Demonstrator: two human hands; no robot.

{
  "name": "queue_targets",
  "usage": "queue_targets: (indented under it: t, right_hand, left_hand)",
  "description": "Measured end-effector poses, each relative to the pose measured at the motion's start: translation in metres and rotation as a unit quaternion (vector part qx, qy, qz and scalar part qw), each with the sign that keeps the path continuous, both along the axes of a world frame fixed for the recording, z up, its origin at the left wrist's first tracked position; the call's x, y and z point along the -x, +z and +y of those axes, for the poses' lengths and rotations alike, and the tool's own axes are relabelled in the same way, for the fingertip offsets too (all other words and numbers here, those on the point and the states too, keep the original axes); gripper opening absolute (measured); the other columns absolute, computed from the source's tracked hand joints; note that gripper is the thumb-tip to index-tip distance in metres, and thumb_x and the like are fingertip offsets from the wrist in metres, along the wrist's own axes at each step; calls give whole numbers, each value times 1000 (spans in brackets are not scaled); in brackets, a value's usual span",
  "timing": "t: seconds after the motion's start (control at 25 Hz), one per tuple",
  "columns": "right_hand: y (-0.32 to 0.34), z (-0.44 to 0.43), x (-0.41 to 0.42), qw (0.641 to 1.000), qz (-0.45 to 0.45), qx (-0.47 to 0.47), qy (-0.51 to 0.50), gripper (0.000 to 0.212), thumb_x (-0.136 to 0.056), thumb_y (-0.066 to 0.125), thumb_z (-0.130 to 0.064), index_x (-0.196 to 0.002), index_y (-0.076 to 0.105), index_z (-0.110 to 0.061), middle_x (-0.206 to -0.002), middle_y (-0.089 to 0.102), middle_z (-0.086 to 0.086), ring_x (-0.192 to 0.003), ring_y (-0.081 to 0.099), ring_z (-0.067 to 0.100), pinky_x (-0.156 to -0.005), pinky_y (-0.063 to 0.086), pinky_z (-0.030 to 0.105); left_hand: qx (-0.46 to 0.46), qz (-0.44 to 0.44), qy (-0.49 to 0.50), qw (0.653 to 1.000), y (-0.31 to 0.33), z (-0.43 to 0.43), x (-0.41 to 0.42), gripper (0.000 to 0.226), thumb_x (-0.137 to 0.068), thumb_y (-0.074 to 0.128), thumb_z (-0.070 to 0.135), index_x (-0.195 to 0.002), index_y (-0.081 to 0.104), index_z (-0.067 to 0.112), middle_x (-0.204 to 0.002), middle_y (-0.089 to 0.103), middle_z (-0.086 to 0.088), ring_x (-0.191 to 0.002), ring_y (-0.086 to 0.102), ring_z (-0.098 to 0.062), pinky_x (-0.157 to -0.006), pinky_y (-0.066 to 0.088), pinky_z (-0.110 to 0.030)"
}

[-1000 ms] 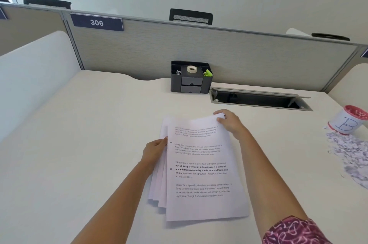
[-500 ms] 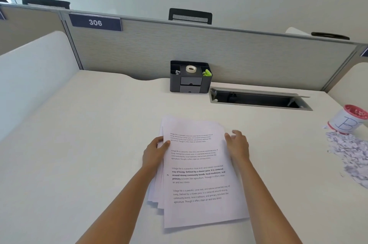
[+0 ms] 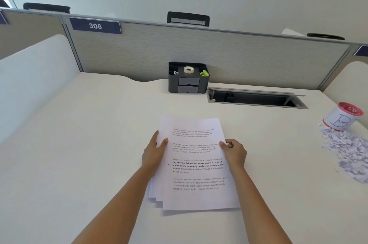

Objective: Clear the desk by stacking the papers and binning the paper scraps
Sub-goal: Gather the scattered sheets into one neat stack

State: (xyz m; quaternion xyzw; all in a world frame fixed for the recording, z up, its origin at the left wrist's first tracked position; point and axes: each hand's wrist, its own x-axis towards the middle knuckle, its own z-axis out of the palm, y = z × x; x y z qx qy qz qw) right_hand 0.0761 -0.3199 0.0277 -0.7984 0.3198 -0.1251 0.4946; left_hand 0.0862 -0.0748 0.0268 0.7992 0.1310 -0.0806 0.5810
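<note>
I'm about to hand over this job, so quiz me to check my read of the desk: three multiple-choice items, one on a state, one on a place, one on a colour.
1. How do the hands meet the stack of papers?
A) the left hand and the right hand each grip a side edge
B) only one hand touches it
C) both hover above it

2. Where on the desk do the paper scraps lie?
A) on its left half
B) on top of the stack
C) at its right edge, next to the cup

3. What colour is the cup's rim?
A) green
B) blue
C) red

Answers:
1 A: a thumb lies on the top sheet at each side edge.
2 C: the pile spreads out from the cup's foot.
3 C: a red ring runs round its mouth.
</note>
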Motion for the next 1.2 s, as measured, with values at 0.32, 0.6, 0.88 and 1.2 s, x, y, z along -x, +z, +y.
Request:
queue_targets:
  t: [0.32, 0.6, 0.88, 1.2]
  right_hand:
    - [-15, 37, -11, 995, -17, 98, 6, 26, -93, 52, -10, -118, 58, -4, -115, 57, 16, -105, 54, 33, -90, 41, 38]
    - [-12, 22, -13, 980, 70, 172, 74, 32, -95, 49, -17, -125, 56, -10, -127, 49, 13, -117, 46, 33, -94, 40, 37]
    - [-15, 5, -14, 980, 31, 107, 163, 10, -88, 57, -15, -94, 64, -11, -101, 48, 11, -93, 53, 27, -77, 41, 28]
    - [14, -4, 5, 942, -6, -296, 160, 52, -83, 70, -34, -125, 55, -7, -115, 68, 6, -99, 68, 24, -89, 54, 38]
  left_hand:
    - [-35, -48, -38, 997, 1, -3, 11, 46, -98, 41, 36, -142, 33, 30, -133, 54, 6, -116, 54, -23, -96, 40, -34]
    - [-2, -2, -55, 999, -6, 1, 1, 49, -97, 34, 22, -146, 25, 25, -138, 49, -1, -121, 50, -26, -105, 38, -44]
    - [90, 35, -29, 995, 0, 0, -8, 45, -93, 41, 8, -136, 35, 21, -125, 59, -10, -101, 61, -30, -91, 50, -47]
    - [338, 62, 2, 939, 26, 15, -11, 44, -97, 45, 6, -133, 47, 31, -109, 70, -9, -93, 68, -33, -77, 56, -49]
